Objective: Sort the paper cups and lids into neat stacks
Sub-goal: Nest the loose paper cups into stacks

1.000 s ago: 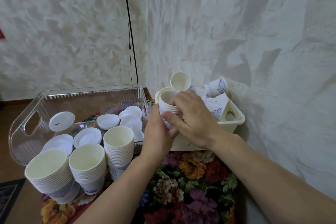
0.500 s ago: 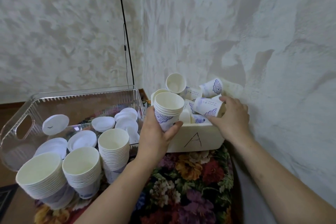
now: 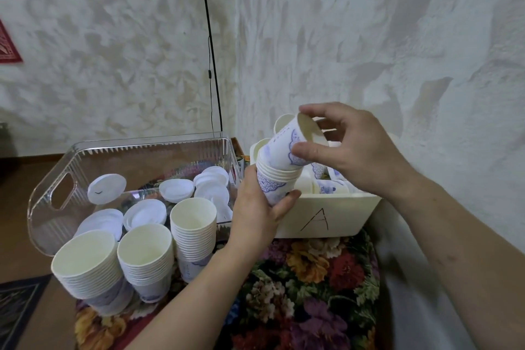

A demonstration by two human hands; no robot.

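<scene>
On my feed, a tilted paper cup (image 3: 295,145) with blue print is pinched at its rim by the right hand (image 3: 352,148), its base entering the nested stack of cups (image 3: 274,179) that the left hand (image 3: 257,213) grips from below, fingers wrapped round it. Both sit above the near left corner of a white bin (image 3: 326,216) marked with a handwritten "A", holding more loose printed cups. To the left, three finished stacks (image 3: 142,258) stand on the flowered cloth (image 3: 312,293), touching each other at the near edge of a clear tray (image 3: 51,199) strewn with white lids (image 3: 211,193). The bin sits close to the right wall (image 3: 397,37); open cloth lies nearer me, between the forearms
</scene>
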